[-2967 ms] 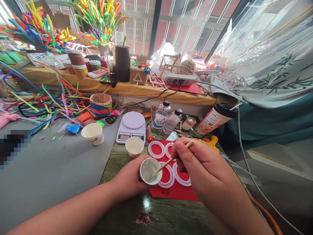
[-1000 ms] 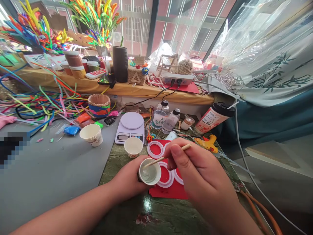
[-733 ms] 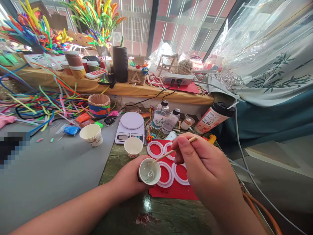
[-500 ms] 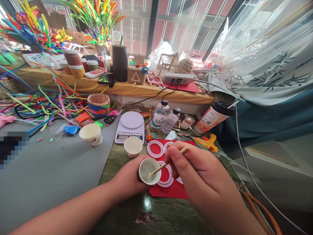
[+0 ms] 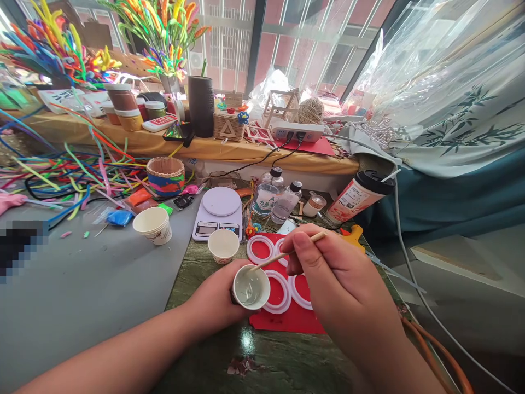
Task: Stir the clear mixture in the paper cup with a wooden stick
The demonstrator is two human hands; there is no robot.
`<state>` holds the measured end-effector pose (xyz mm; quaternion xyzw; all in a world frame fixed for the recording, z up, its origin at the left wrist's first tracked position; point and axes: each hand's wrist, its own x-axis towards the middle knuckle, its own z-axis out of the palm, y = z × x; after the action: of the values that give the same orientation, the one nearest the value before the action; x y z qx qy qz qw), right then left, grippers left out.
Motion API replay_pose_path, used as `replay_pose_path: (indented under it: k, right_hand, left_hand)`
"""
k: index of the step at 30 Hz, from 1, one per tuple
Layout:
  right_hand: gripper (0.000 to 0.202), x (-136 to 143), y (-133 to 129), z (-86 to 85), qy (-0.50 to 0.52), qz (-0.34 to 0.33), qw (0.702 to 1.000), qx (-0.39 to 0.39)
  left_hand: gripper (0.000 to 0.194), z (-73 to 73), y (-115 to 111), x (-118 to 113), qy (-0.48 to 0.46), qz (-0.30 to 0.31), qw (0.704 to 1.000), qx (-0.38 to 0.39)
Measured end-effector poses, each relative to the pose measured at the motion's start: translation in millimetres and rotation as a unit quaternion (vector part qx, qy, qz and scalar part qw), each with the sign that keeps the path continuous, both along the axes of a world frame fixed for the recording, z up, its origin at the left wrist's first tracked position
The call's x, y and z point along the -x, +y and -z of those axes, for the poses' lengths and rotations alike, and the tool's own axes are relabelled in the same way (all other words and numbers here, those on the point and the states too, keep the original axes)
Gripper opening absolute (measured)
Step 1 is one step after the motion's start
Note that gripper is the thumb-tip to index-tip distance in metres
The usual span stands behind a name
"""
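My left hand (image 5: pixel 223 293) is wrapped round a small paper cup (image 5: pixel 251 306) that tips slightly toward me, with clear liquid (image 5: pixel 248 289) inside. A thin wooden stick (image 5: pixel 273 259) is pinched between the thumb and fingers of my right hand (image 5: pixel 334 273). Its lower end reaches over the far rim into the cup. Beneath my hands, several whitish ring-shaped moulds (image 5: pixel 278 293) lie on a red sheet (image 5: pixel 283 324); my right hand covers some of them. Another paper cup (image 5: pixel 223 246) stands just behind the held one.
Behind are a white kitchen scale (image 5: pixel 217 213), two clear bottles (image 5: pixel 286 203) and a small jar (image 5: pixel 314 205). Stacked paper cups (image 5: pixel 153 225) stand left, a lidded drink cup (image 5: pixel 361 196) right. A yellow glue gun (image 5: pixel 353 236) shows past my right hand. Someone's hand (image 5: pixel 10 201) appears far left.
My right hand has shifted slightly up and right. The stick's lower end went from the middle of the liquid to the cup's far edge. My left hand and the cup stay put.
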<state>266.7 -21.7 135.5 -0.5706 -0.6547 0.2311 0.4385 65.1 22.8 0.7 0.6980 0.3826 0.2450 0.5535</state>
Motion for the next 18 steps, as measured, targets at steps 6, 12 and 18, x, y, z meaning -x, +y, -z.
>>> replay_pose_path:
  k: [6,12,18]
  right_hand:
    - [0.045,3.7,-4.4,-5.7,-0.015,-0.104,0.994,0.016]
    - [0.041,-1.4,-0.5,-1.8,-0.026,-0.005,0.999,-0.020]
    - [0.046,0.3,-1.0,-3.1,-0.024,-0.057,0.998,0.022]
  left_hand:
    - [0.050,1.7,-0.7,-0.2,-0.020,0.014,1.000,0.012]
    - [0.052,1.5,-0.9,0.2,-0.002,-0.002,1.000,0.004]
    - [0.052,0.3,-0.6,0.8,-0.005,0.010,1.000,0.006]
